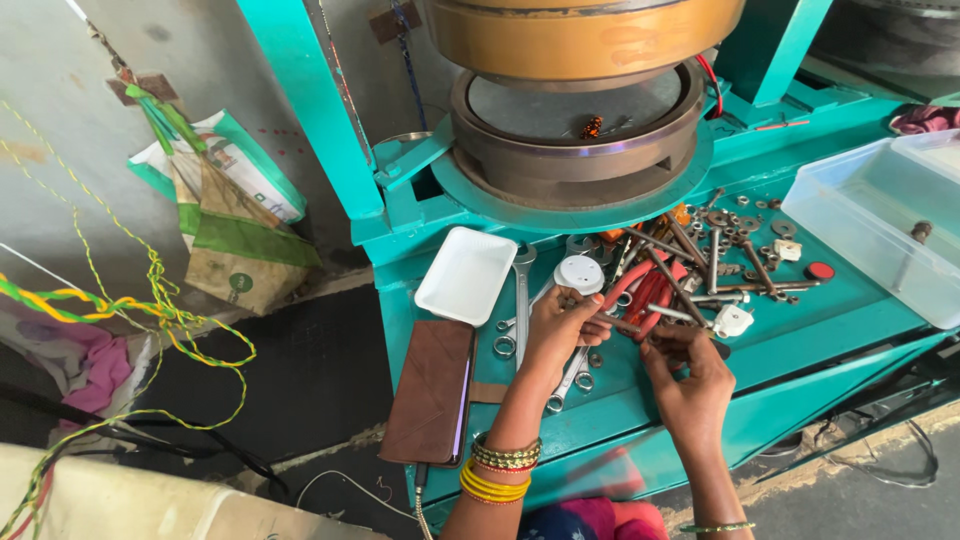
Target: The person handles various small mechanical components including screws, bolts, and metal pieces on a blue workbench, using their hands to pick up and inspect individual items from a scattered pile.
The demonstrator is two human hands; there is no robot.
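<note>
While a brown leather-look phone wallet [432, 390] lies flat at the left edge of the teal metal machine bench [800, 335], a white rectangular foam tray [466, 274] with rounded corners sits just behind it. Beside them, 2 long steel spanners [521, 300] lie near the bench's front edge, with a white round plastic cap [579, 273] close by. The left hand [562, 330], wrist stacked with yellow and beaded bangles, has its fingers pinched together on a thin metal rod [625, 325]. The right hand [690, 380] meets it just to the right, fingers curled onto the same rod's other end, which they partly hide. Behind both hands spreads a heap of dull grey bolts and rods [705, 255], with red-handled pliers [648, 290] among them. A clear plastic box [880, 225] stands at the right edge.
</note>
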